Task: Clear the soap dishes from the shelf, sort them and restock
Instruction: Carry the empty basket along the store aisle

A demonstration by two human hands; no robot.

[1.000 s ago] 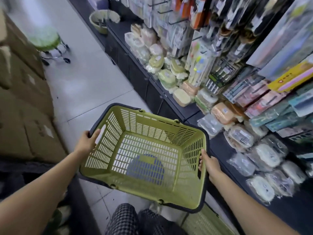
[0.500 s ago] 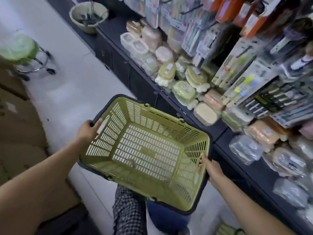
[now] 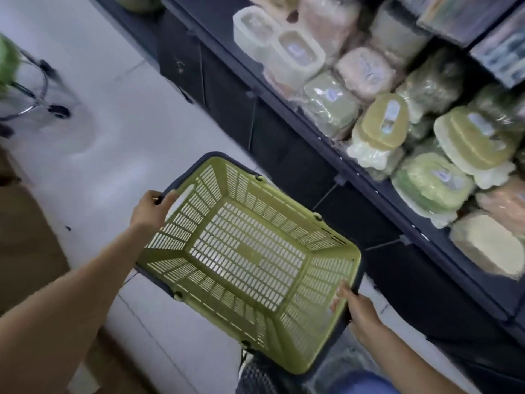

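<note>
I hold an empty green slotted basket (image 3: 287,220) with a dark rim over the floor, beside the shelf. My left hand (image 3: 152,209) grips its far-left end near the handle slot. My right hand (image 3: 358,311) grips the near-right rim. Several wrapped soap dishes in green (image 3: 431,182), yellow-green (image 3: 383,123), pink (image 3: 363,71) and white (image 3: 295,54) lie piled on the dark shelf (image 3: 377,191) to the right, above the basket.
A rolling stool with a green seat (image 3: 31,89) stands on the pale tiled floor (image 3: 113,132) at left. Brown cartons (image 3: 25,245) line the left edge. My leg in checked fabric (image 3: 261,373) shows below the basket. Packaged goods (image 3: 500,44) hang above the soap dishes.
The view has swung down and closer to the shelf. The basket, held in both hands, has shifted along the shelf toward the green and white soap dishes and tilted.
</note>
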